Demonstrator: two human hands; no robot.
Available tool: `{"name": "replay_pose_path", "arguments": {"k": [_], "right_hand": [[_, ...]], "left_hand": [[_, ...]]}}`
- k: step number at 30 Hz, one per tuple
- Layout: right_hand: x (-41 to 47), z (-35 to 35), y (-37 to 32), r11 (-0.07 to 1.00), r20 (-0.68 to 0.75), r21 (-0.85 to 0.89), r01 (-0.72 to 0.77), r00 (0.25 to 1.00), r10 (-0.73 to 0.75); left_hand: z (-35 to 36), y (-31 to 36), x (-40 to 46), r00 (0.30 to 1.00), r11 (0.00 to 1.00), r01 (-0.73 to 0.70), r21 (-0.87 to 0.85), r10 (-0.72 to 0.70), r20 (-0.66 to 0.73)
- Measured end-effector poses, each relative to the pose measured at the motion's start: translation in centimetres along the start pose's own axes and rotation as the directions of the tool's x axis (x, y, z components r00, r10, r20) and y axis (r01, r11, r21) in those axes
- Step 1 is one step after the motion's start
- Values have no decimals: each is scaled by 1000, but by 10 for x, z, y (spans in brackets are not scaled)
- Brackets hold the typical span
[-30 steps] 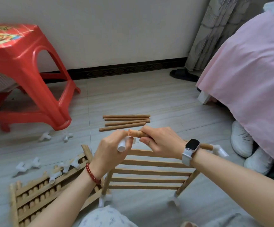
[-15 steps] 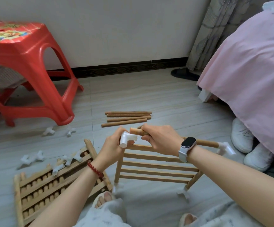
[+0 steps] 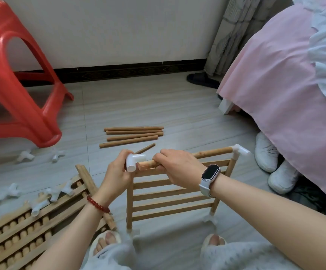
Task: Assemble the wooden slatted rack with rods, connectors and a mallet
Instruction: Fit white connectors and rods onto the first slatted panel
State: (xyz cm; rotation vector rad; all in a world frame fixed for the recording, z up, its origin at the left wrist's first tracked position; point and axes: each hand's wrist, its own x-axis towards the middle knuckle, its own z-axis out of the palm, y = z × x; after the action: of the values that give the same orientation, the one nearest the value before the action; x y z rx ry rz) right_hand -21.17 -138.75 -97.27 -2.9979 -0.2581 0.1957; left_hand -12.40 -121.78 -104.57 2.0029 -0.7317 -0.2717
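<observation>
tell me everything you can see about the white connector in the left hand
The white connector is a smooth, plastic-looking elbow with round open sockets, one facing the camera. The left hand grips it from behind, above the upright slatted panel. It sits at the end of the rod held by the right hand.
</observation>
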Motion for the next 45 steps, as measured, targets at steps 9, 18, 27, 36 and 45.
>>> {"name": "replay_pose_path", "arguments": {"k": [9,18,27,36,45], "right_hand": [[-15,-5,19,997,-69,55,61,996,-57],[-16,-11,35,994,-131,-37,100,986,-104],[2,-7,30,993,195,-102,56,980,-35],[4,2,7,995,444,-24,98,893,-77],[-17,-5,5,999,313,40,26,949,-37]], "left_hand": [[2,21,-2,995,995,-97,21,97,4],[7,38,6,990,992,-126,-10,126,56],[-9,26,7,972,934,-174,313,111,207],[-24,16,-7,836,745,-363,560,-5,549],[-26,23,11,825,595,-565,572,388,412]]}}
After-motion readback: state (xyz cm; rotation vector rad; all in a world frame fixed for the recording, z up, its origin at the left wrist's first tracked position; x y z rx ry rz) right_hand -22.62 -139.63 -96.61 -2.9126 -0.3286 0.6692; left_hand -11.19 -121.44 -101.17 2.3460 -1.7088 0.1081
